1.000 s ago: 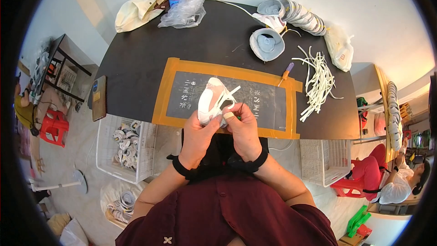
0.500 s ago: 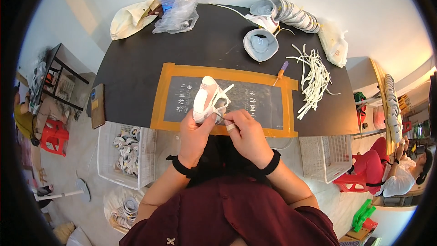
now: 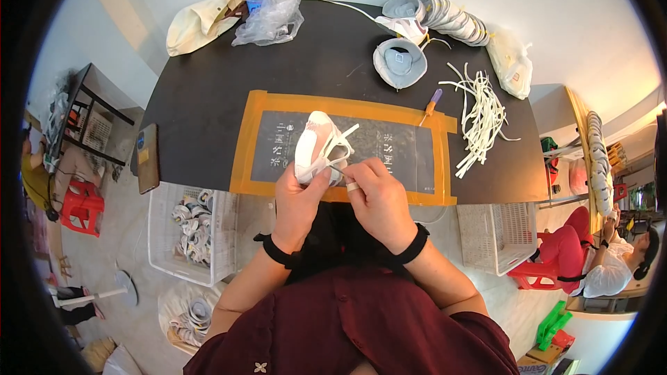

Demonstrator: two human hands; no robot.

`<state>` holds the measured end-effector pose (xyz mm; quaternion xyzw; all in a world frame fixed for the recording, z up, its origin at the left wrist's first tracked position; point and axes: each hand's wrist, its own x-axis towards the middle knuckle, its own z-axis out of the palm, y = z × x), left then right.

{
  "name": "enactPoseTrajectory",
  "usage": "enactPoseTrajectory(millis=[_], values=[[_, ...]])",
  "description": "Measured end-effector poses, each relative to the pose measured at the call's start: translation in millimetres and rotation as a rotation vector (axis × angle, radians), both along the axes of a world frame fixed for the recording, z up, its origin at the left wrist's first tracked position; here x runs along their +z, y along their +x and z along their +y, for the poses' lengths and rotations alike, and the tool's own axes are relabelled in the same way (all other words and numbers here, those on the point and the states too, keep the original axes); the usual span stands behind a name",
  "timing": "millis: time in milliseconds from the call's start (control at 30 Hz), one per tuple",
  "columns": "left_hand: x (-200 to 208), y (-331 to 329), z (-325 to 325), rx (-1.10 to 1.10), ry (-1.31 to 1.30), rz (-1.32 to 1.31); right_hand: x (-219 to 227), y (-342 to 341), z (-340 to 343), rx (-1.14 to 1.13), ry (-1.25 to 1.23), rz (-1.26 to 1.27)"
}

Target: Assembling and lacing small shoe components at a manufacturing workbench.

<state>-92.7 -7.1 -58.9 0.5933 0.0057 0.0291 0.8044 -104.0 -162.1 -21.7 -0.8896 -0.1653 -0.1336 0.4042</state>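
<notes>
My left hand [image 3: 294,203] grips a white shoe upper [image 3: 313,140] by its near end, thumb on the side, just above the mat. A white lace [image 3: 345,135] threads through its eyelets, one loose end sticking out to the right. Beside the laces, my right hand [image 3: 375,198] is closed in a pinch on a thin dark rod-like tool [image 3: 335,168]. Its tip touches the upper's eyelet edge; the rest is hidden in my fingers. Below both hands lies a dark printed mat [image 3: 410,160] bordered with orange tape.
Loose white laces [image 3: 483,121] lie right of a purple-handled screwdriver [image 3: 432,105]. Grey-lined uppers [image 3: 399,64] and a stacked row [image 3: 451,19] sit at the back. A phone [image 3: 148,160] rests at the left edge. Crates [image 3: 226,236] flank my legs; a co-worker [image 3: 611,264] sits at right.
My right hand has shifted slightly, and the rod-like tool shows more clearly at the eyelet edge. The shoe upper stays in my left hand, tilted a little differently.
</notes>
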Motion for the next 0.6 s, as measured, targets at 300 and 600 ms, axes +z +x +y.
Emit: enactPoseTrajectory(millis=[300, 600], values=[[-4.5, -0.1, -0.1, 0.021, 0.018, 0.003, 8.3, -0.2, 2.9, -0.020, -0.168, -0.138], [-1.2, 7.6, 5.1, -0.002, 0.098, -0.005, 12.2, 20.8, 3.2, 0.054, -0.147, 0.030]])
